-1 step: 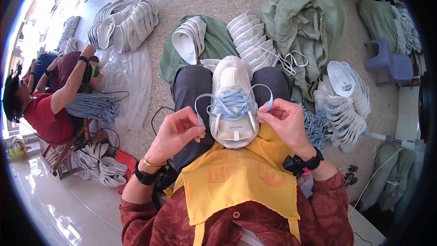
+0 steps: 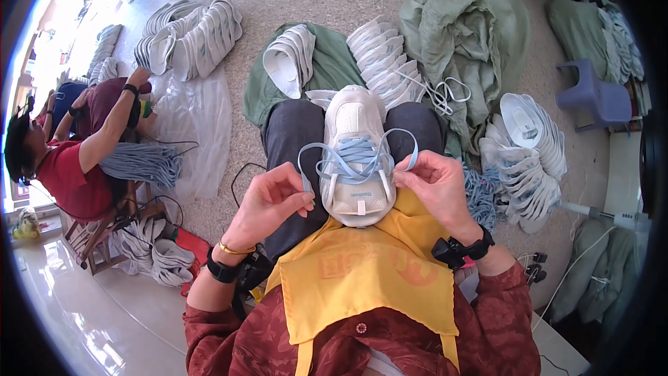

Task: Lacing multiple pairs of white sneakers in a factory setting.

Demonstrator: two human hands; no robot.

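Observation:
A white sneaker [image 2: 353,188] lies on my lap between my knees, toe pointing away from me. A light blue lace [image 2: 358,152] is threaded through its eyelets, with a loose loop arching out on each side. My left hand [image 2: 268,205] pinches the left lace end beside the shoe. My right hand [image 2: 438,188] grips the right lace end, fingers raised near the shoe's right edge. A yellow apron [image 2: 362,278] covers my chest, and both wrists carry black bands.
Another person in a red shirt [image 2: 66,167] sits on a wooden stool at the left beside a bundle of blue laces [image 2: 142,163]. Rows of white shoes [image 2: 195,35] [image 2: 529,153], green sacks [image 2: 466,28], a clear plastic bag [image 2: 198,125] and a purple stool [image 2: 595,101] surround me.

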